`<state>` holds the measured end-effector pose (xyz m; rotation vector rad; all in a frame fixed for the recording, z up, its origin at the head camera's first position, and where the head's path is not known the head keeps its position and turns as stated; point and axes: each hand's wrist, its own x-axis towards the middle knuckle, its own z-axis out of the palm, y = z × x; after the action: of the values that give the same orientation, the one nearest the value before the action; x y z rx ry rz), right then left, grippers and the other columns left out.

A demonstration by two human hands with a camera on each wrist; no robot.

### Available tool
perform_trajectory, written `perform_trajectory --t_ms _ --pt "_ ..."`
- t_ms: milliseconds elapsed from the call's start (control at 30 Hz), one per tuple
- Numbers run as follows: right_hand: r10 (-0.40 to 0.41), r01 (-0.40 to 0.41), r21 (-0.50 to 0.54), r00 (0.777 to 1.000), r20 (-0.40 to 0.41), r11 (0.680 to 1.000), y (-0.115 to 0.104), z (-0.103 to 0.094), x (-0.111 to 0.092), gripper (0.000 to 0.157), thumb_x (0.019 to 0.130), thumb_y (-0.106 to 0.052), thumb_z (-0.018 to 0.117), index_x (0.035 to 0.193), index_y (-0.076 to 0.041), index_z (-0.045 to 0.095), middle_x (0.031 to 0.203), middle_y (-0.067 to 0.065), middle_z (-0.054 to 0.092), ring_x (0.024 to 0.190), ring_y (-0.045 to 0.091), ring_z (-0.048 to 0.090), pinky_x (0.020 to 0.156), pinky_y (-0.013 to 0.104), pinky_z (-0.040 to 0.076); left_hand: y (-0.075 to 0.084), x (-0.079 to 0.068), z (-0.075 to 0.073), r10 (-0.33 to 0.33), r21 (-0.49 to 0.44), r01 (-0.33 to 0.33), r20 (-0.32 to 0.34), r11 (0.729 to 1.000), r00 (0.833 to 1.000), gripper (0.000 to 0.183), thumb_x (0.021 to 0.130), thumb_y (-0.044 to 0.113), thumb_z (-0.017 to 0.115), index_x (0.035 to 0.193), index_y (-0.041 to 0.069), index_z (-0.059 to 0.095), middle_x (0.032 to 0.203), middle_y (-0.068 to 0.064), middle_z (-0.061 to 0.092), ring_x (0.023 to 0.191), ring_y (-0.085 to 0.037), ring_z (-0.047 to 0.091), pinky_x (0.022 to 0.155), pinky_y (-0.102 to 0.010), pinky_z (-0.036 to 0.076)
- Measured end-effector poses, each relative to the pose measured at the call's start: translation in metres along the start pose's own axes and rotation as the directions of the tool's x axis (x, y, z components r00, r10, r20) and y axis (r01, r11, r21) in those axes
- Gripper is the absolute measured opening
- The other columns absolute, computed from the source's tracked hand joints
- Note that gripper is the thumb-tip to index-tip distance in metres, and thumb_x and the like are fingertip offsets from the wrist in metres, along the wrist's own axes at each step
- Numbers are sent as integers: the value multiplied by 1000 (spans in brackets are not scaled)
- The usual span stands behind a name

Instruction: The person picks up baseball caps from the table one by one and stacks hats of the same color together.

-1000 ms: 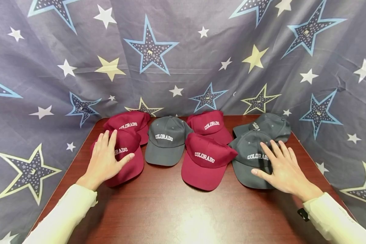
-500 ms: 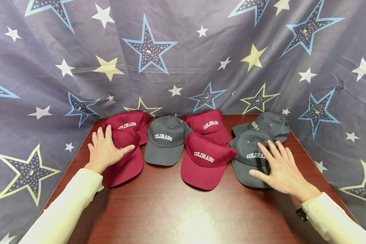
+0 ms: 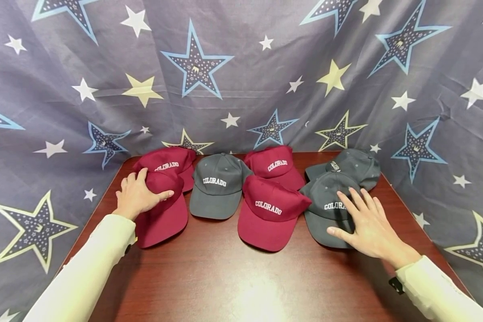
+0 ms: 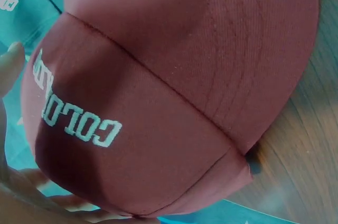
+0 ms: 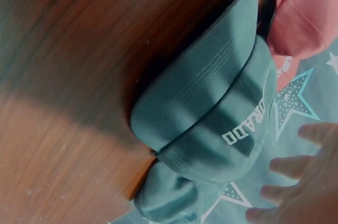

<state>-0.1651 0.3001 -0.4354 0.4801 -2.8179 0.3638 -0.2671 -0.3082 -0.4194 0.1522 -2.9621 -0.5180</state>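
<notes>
My left hand (image 3: 138, 197) is at the crown of the front-left maroon cap (image 3: 167, 221), fingers spread along its far side and thumb stretched out in front. In the left wrist view the fingers (image 4: 74, 203) reach the crown's edge, and the thumb (image 4: 10, 68) appears slightly apart from it. Over the right side of the front dark grey cap (image 3: 319, 223) my right hand (image 3: 372, 226) hovers with spread fingers, holding nothing. Part of that cap's white COLORADO lettering is hidden by the hand. In the right wrist view, the same grey cap (image 5: 211, 92) appears apart from the fingertips (image 5: 290, 166).
Behind the left hand lies another maroon cap (image 3: 185, 165). A grey cap (image 3: 215, 197) and two maroon caps, one in front (image 3: 267, 228) and one behind (image 3: 283, 163), occupy the middle. A second grey cap (image 3: 362, 165) sits back right. Star-printed fabric (image 3: 241, 80) surrounds the wooden table (image 3: 209, 277).
My left hand has come down onto the front-left maroon cap's crown and its fingers have bent somewhat. The right hand keeps hovering at the grey cap. The caps stay in place.
</notes>
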Motion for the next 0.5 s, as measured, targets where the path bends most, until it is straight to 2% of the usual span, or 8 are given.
perform_trajectory --t_ms 267,500 --pt "-44 46 35 998 -47 998 -2 2 1 99 80 -64 78 157 -15 41 156 25 40 144 53 28 118 65 15 -7 1 1 12 0 -12 -22 1000 1000 103 79 61 79 152 3 36 138 -38 39 121 -59 37 90 -74 40" --pt "-51 55 57 996 -74 997 -5 4 3 96 79 -63 79 156 -16 44 154 22 44 144 50 30 118 63 17 -6 -1 3 37 -15 -38 -48 999 998 98 80 55 80 152 6 37 137 -36 41 122 -57 36 88 -73 43"
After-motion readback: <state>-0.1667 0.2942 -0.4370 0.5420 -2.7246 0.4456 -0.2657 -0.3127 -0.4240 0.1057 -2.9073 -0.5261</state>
